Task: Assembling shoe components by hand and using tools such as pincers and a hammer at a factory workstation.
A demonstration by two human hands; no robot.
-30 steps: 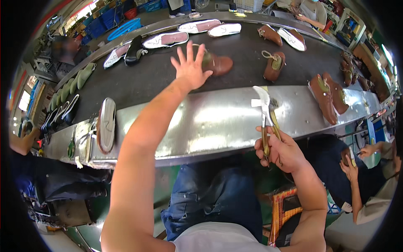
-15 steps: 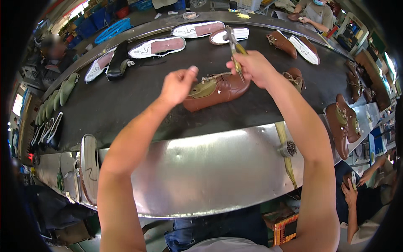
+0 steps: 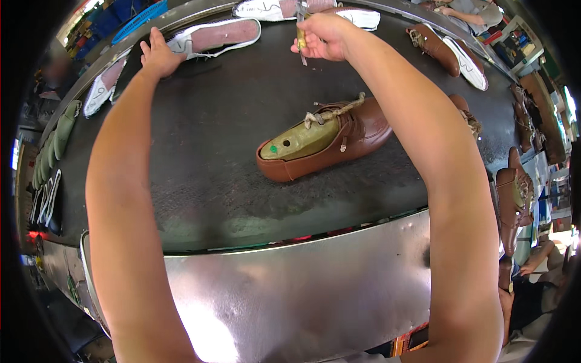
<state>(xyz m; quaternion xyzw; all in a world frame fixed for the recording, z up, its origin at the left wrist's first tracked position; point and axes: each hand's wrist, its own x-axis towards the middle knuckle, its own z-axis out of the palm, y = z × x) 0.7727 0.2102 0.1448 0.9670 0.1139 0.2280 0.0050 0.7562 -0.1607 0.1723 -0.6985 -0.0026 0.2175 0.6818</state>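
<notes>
My right hand (image 3: pixel 322 37) is closed around pincers (image 3: pixel 301 37) with yellowish handles, held upright over the far part of the black work surface (image 3: pixel 212 145). At the far left, my left hand (image 3: pixel 160 55) reaches out with fingers apart, beside an upturned shoe upper (image 3: pixel 224 37) with a white edge and pinkish sole. A black shoe (image 3: pixel 128 68) is partly hidden by that hand; whether they touch I cannot tell. A brown lace-up shoe (image 3: pixel 327 142) lies between my arms with a green last inside and its laces loose; my right forearm covers its toe end.
Several white-edged upturned shoes line the far edge, among them one shoe (image 3: pixel 360 18). Green pieces (image 3: pixel 57 136) stand at the left. Brown shoes (image 3: pixel 439 51) sit at the right. Nearest me is a metal ledge (image 3: pixel 302 290). Other people work at the far right and right side.
My left hand has left the brown shoe and reached far left, its fingers now spread. My right hand has moved away from the shoe with the pincers. The view has shifted.
</notes>
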